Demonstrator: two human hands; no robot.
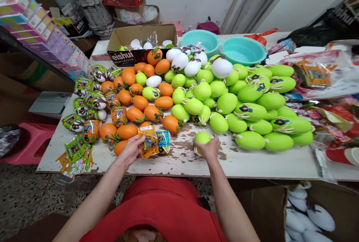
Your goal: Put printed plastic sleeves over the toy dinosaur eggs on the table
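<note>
Left hand (pixel 131 149) pinches orange packet (pixel 149 141) by its edge, right hand (pixel 211 147) curls its fingers round green egg (pixel 202 137) near front of table (pixel 182 163); light, even grip looks best, so packet doesn't crease and egg doesn't roll.

Eggs (pixel 226 103) on table (pixel 182 146), basins (pixel 244 58) behind, packets (pixel 75 151) front left

An orange packet (pixel 149 143), flat and slightly tilted, with dark printing and a whitish top strip, is pinched at its nine o'clock edge by the left fingers (pixel 141 140); a blue packet (pixel 163 137) shows from behind it, toward three o'clock; farther toward three o'clock, apart from both, a smooth lime-green egg (pixel 202 136) sits gripped by the right fingers (pixel 214 141), pale strands at its six o'clock end.
</note>
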